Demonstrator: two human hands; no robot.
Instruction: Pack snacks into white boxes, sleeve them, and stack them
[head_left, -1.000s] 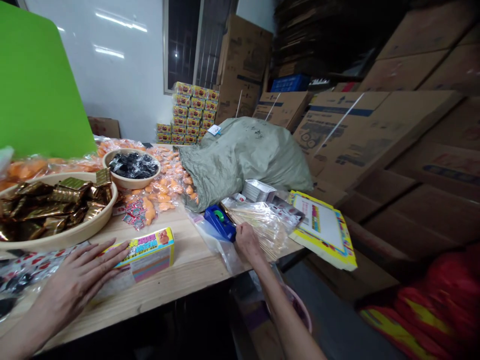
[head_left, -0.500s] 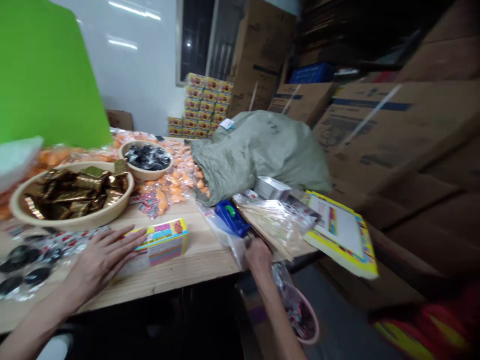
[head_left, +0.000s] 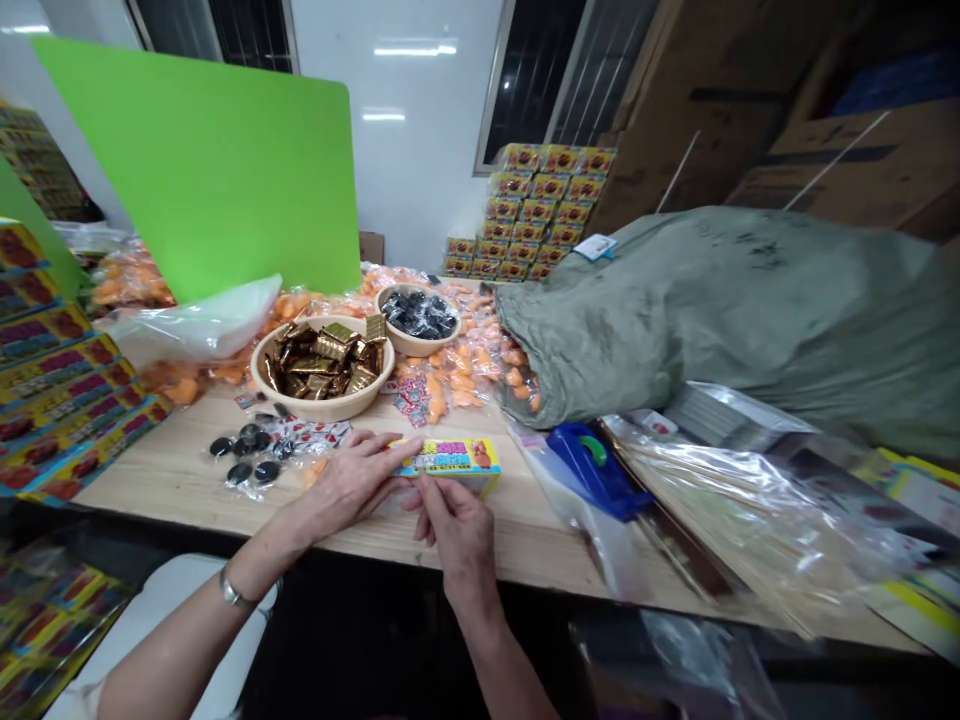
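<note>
Although at the far left, stacked printed cartons (head_left: pixel 45 340) come first, then a green board (head_left: pixel 195 170) upright behind a wooden table (head_left: pixel 150 470). Next, a beige bowl of gold-foil sweets (head_left: pixel 322 365) and a smaller bowl of black-wrapped pieces (head_left: pixel 417 318), both toward the far side. Loose black discs in clear sachets (head_left: pixel 251 450) just beside the left hand (head_left: pixel 349 485), its fingers flat and spread, tips touching a small yellow printed box (head_left: pixel 446 465). Right hand (head_left: pixel 457 535): thumb and forefinger in a narrow pinch at the box's near edge, actual hold impossible to tell. Risk: box skidding toward the sachets under uneven pressure, or slipping from so narrow a pinch. Box itself flat on the table between both hands, closed, undented, brightly printed. Further right, a blue tape dispenser (head_left: pixel 592 468), a clear bag of wooden skewers (head_left: pixel 750 510), and a green woven sack (head_left: pixel 712 320) spilling orange packets.
</note>
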